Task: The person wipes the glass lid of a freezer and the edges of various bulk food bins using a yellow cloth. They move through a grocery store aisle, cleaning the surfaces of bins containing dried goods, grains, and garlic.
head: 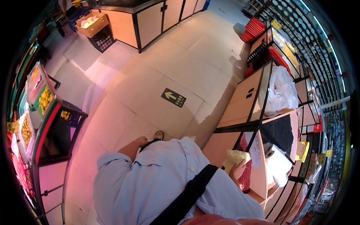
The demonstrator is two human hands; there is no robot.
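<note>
In the head view my left hand [142, 140] hangs beside my dark trousers, a thin band on its wrist. Its fingers look curled, but it is too small to tell whether they hold anything. On the other side, my right hand [238, 169] grips a crumpled pale yellow thing [237, 157], a cloth or a bag; which one I cannot tell. This hand is beside a wooden bin of dark red beans or grains [246, 175]. Just past it are a roll of clear plastic bags [278, 166] and a bin of black grains [278, 135].
A fruit stand [46, 132] with small yellow fruit lines the left side. Ahead, a cardboard box [94, 26] sits on a black crate beside a cabinet [149, 26]. Stacked red baskets [253, 29] stand far right. A floor arrow sign [173, 97] marks the tiled aisle.
</note>
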